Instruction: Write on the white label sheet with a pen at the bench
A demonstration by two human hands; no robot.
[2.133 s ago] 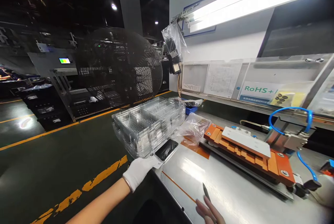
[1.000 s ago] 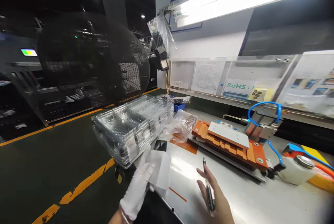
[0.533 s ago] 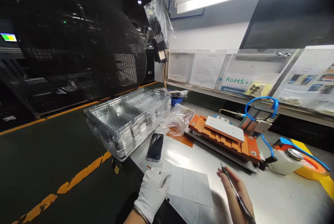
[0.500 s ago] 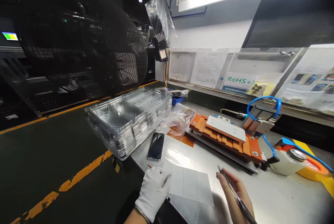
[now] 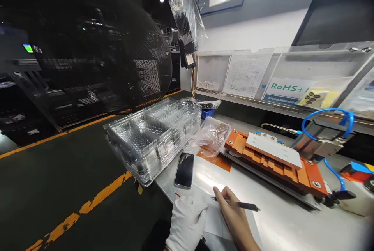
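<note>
My left hand, in a white glove, is closed at the left edge of a white sheet of paper at the near edge of the metal bench. The tips of its fingers are hard to make out against the paper. In my bare right hand is a dark pen, pinched between thumb and fingers. Its tip is over the sheet, near the gloved fingers; I cannot tell whether it touches. Just beyond my left hand, a smartphone with a dark screen lies flat.
Stacked clear plastic trays overhang the bench's left side. Behind the phone lies a clear plastic bag. An orange fixture with a white top plate and blue air hose stands at right. A large fan is at left.
My right hand has moved left with the pen, from beside the sheet to over it. The pen now points left. The view has shifted, and the left hand stays at the paper.
</note>
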